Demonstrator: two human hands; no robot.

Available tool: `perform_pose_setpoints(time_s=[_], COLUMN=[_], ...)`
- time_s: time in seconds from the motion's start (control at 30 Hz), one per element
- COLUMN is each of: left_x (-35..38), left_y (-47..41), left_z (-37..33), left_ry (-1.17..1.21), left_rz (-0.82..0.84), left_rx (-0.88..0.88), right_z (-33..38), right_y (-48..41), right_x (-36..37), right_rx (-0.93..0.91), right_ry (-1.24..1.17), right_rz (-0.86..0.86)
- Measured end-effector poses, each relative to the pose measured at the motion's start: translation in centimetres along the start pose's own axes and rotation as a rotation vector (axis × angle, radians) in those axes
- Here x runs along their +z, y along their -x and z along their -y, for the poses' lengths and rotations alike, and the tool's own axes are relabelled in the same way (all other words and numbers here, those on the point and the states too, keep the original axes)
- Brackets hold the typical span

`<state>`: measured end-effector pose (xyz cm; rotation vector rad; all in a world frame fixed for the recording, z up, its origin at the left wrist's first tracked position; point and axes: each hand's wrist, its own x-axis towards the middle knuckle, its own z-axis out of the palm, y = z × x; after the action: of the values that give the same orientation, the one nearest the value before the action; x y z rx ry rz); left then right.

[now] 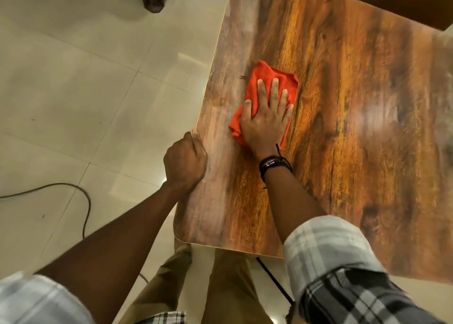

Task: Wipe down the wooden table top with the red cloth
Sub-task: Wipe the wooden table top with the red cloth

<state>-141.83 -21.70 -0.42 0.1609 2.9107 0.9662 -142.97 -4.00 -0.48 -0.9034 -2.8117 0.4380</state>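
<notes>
Red cloth [266, 78] is pressed flat on the near-left part of the wooden desk [355, 127] by the right hand [266, 125], whose fingers [275, 91] are straight and spread, likely to share pressure. The desk's left edge is gripped by the curled left hand [185, 163], seemingly for bracing.

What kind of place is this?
Likely an indoor room, a home or eatery, I can't tell which: glossy pale floor tiles, a wooden table top under a red cloth, a loose cable on the floor.
</notes>
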Motion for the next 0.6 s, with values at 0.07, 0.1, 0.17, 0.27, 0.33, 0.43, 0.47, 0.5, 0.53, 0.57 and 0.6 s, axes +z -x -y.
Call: perform_pose_setpoints(time_s=[0.07,0.1,0.17,0.27,0.33,0.43,0.47,0.5,0.53,0.57,0.6], left_x=[-0.2,-0.3,-0.8,-0.9,-0.8,-1.5,-1.8,-2.1,-2.4,-2.7,-3.1], left_y=[0.1,0.1,0.0,-0.2,-0.1,1.7,2.6,3.5,4.2,4.7,5.0], left_z=[-0.1,-0.3,-0.7,-0.3,1.2,3.5,4.4,5.3,6.1,6.8,7.2], left_ry=[-0.003,-0.001,0.043,0.293,0.516,0.749,0.795,0.822,0.836,0.841,0.847], left_rz=[-0.003,0.002,0.008,0.004,-0.017,-0.006,0.011,0.038,0.07,0.098,0.124], left_rx=[-0.022,-0.038,-0.078,-0.219,-0.355,-0.566,-0.62,-0.658,-0.684,-0.7,-0.709], right_z=[0.2,0.4,0.7,1.6,2.5,3.7,3.9,4.2,4.3,4.6,4.8], right_y=[2.4,4.3,9.1,18.2,23.3,26.2,26.0,25.5,24.7,23.8,22.8], right_x=[-0.3,-0.4,-0.8,-1.4,-1.6,-1.2,-1.1,-0.9,-0.8,-0.6,-0.5], right_rx=[-0.013,-0.032,-0.07,-0.075,-0.094,-0.092,-0.089,-0.091,-0.095,-0.101,-0.104], right_ry=[-0.018,-0.022,-0.013,-0.027,-0.021,0.022,0.04,0.051,0.053,0.046,0.034], right_rz=[-0.009,-0.018,-0.02,0.009,0.039,0.054,0.058,0.063,0.069,0.075,0.077])
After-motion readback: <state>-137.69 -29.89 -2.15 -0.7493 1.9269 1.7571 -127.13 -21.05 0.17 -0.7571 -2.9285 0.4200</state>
